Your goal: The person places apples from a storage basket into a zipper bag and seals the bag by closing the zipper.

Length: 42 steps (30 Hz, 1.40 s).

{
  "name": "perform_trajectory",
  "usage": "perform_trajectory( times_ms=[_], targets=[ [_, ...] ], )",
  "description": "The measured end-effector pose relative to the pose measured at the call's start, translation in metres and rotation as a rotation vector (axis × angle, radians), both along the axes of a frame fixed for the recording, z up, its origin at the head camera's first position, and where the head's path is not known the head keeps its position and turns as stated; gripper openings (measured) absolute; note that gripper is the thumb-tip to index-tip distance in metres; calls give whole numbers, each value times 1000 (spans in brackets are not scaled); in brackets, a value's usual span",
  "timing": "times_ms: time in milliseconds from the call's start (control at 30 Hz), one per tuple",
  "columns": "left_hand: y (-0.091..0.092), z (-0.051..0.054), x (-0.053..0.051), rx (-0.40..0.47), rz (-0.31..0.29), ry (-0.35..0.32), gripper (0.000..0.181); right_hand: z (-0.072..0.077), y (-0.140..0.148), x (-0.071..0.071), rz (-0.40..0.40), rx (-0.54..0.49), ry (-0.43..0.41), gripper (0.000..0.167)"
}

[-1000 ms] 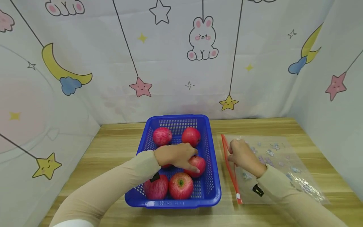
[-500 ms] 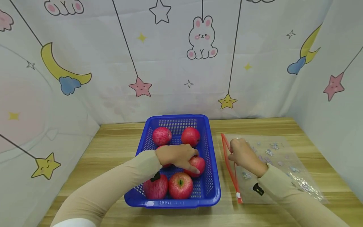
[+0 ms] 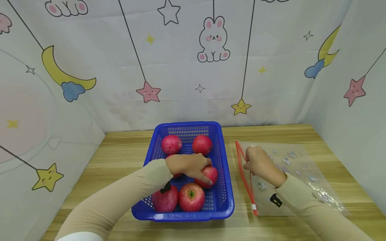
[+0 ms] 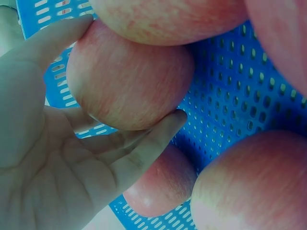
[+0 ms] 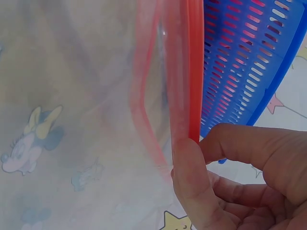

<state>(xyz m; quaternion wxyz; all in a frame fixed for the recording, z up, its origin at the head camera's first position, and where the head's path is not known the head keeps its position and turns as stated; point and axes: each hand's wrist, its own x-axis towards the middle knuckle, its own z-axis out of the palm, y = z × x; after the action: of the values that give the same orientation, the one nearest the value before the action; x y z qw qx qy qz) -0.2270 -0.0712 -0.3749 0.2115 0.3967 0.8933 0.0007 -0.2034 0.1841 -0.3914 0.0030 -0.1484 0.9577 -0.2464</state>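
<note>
My left hand (image 3: 188, 164) reaches into a blue plastic basket (image 3: 181, 217) and holds a red apple (image 3: 211, 175) at its right side. In the left wrist view, thumb and fingers curl round that apple (image 4: 129, 79). Several other apples (image 3: 191, 197) lie in the basket, one partly hidden under my left hand. To the right, my right hand (image 3: 260, 165) pinches the red-edged mouth of a clear zip bag (image 3: 301, 160) with small printed cartoon figures. The right wrist view shows thumb and finger on the red zip strip (image 5: 195, 72), with the bag's mouth slightly parted.
Basket and bag lie side by side on a wood-grain table (image 3: 120, 147). A white curtain (image 3: 181, 67) printed with stars, moons and a rabbit stands behind and along both sides. A white slider (image 3: 254, 207) sits at the near end of the red strip.
Both hands keep their holds on the apple and the bag's edge. Only a slight shift of the head view shows.
</note>
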Motion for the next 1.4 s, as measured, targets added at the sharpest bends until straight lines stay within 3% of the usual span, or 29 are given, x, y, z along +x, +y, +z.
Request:
perform_trajectory(
  times_ms=[567,1000,1400],
  targets=[
    [4,3,1,-43,-14,21,66,-1,4,-2,15,-15,6,28],
    [0,17,2,-34,-39,44,70,2,4,0,12,-26,-15,35],
    [-9,36,6,5,29,24,70,6,5,-1,7,-12,-33,24]
  ],
)
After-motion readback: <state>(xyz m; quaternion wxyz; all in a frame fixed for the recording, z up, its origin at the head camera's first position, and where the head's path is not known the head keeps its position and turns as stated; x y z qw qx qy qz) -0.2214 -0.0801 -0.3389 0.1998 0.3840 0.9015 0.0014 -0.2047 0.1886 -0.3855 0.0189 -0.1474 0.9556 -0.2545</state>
